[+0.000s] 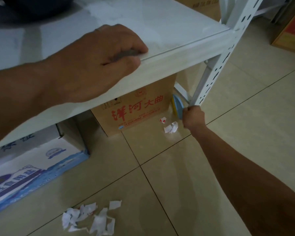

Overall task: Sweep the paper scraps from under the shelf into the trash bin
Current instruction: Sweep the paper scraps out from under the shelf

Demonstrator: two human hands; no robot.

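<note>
White paper scraps (90,217) lie in a loose pile on the tiled floor at the bottom centre. Two more scraps (171,127) sit on the floor under the shelf's right end, one of them marked with red. My right hand (193,117) reaches down beside them and is closed around the lower end of a grey handle (203,79) that leans along the shelf post. A blue and yellow flat head (177,106) shows just left of that hand. My left hand (99,62) grips the front edge of the white shelf board (186,48). No trash bin is in view.
Under the shelf stand a brown carton with red characters (136,108) and a blue-and-white carton (32,166) at the left. A perforated white shelf post (220,65) rises at the right. More cartons (289,26) stand at the far right on the beige tiles.
</note>
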